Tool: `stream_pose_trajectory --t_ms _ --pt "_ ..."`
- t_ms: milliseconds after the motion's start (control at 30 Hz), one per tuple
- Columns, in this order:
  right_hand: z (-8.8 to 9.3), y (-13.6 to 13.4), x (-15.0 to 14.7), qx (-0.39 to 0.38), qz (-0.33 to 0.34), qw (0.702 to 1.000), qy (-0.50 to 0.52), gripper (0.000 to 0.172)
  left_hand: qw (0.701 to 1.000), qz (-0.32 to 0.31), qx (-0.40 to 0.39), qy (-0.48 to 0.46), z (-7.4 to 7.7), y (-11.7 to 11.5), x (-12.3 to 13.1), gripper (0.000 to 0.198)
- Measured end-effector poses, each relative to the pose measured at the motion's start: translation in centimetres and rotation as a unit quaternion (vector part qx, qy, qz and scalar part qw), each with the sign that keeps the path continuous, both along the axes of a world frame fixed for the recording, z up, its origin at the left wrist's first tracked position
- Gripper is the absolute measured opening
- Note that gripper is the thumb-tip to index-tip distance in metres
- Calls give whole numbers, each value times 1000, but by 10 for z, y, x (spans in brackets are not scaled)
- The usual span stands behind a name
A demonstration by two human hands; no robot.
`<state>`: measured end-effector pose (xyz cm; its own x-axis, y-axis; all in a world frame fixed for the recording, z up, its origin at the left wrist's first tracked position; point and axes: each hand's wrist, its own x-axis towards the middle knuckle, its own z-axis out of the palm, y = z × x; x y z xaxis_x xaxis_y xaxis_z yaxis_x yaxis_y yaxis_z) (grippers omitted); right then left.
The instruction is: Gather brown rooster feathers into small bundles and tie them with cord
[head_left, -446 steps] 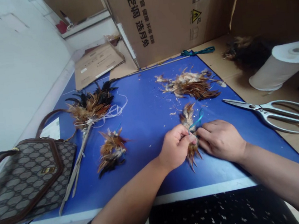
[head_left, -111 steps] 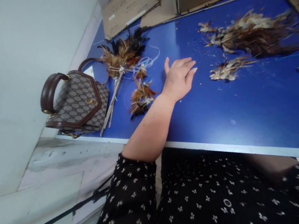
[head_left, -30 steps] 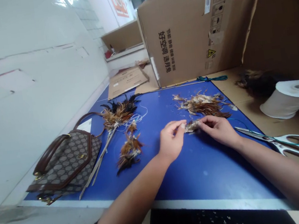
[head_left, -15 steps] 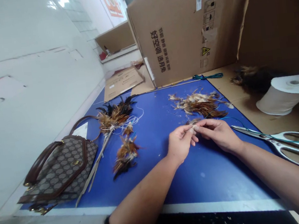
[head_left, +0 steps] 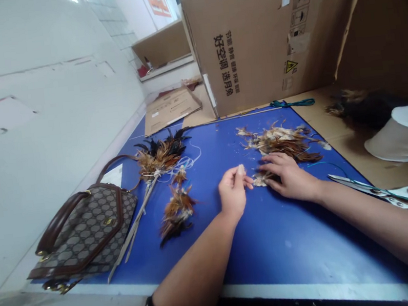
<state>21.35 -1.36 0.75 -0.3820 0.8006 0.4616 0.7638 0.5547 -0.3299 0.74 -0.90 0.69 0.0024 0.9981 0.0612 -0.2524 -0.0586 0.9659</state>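
Observation:
My left hand (head_left: 232,192) is closed in a pinch above the blue table, with thumb and forefinger pressed together. A small pale bit may be at its fingertips, too small to make out. My right hand (head_left: 288,177) is spread palm down, its fingertips over a little cluster of pale and brown feathers (head_left: 259,180); part of the cluster is hidden under the fingers. Just beyond the right hand lies a larger pile of brown and cream feathers (head_left: 279,139). Left of my hands lie a smaller brown feather bunch (head_left: 178,207) and a fuller brown-black feather bunch (head_left: 160,158) on stems.
A patterned handbag (head_left: 91,229) stands at the left table edge. Large scissors (head_left: 385,193) lie beside my right forearm, near a spool of ribbon (head_left: 401,138). A tall cardboard box (head_left: 258,43) rises behind the blue table (head_left: 295,245), with teal cord (head_left: 294,103) at its foot.
My hands were together at the fingertips and have parted. The right hand has opened and lowered over the small feather cluster, while the left stays pinched. The view has shifted slightly.

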Motion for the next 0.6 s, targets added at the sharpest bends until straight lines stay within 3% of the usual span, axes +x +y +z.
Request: stream_pose_trajectory --t_ms 67,167,267,400,600 --pt "-6 2 -3 -2 2 1000 7 16 1000 4 -1 2 -1 -1 -1 42" --pt "-10 -4 -4 0 -1 996 85 18 1000 10 -6 9 -1 -3 -1 42" --pt "-5 -18 -2 -45 -57 979 190 17 1000 -4 -2 26 -1 -7 0 40" --pt "2 -34 1 -188 -107 917 335 26 999 -36 -22 26 -1 -15 4 39" --pt "1 -37 -6 -298 -27 813 500 32 991 -108 -75 8 1 -28 12 39"
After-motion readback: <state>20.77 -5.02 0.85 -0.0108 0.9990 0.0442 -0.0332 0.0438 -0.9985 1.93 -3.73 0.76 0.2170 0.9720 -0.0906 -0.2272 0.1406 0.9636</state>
